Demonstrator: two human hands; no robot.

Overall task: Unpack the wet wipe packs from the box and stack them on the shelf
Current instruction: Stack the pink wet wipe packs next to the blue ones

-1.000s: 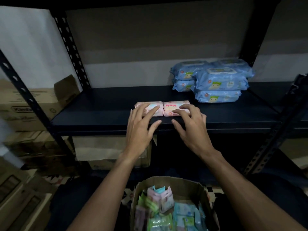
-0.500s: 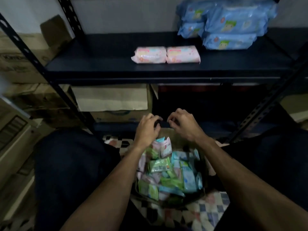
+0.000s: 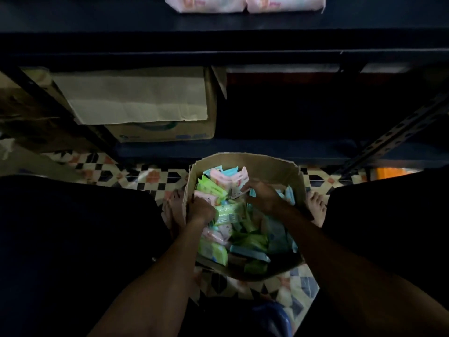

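We recorded the dark shelf (image 3: 218, 42) running across the full width of the view, beyond the box (image 3: 267, 162) and above it. The person's dark-clothed legs (image 3: 73, 239) stood on either side of the box, one to its left and one to its right. A closed cardboard carton (image 3: 145, 105) sat under the shelf, beyond the box and to its left. Patterned tiled floor (image 3: 145, 177) showed around the box on all sides. The box itself was open at the top, with torn cardboard walls.

Two pink packs (image 3: 206, 2) lay side by side and touching on the shelf, far beyond the box and cut off by the top edge of the view. Inside the box lay a jumbled heap of loose packs (image 3: 243, 239) in green, blue and pink. Bare feet (image 3: 315, 207) rested against the outside of the box, one at each side wall.

The left hand (image 3: 202, 210) was inside the box at its left wall, knuckles up. Its fingers curled down among the packs; we could not tell what they gripped. The right hand (image 3: 263, 195) was inside the box towards its far right. Its fingertips were closed on the edge of a pink and white pack (image 3: 239, 187) standing upright near the box's far wall.
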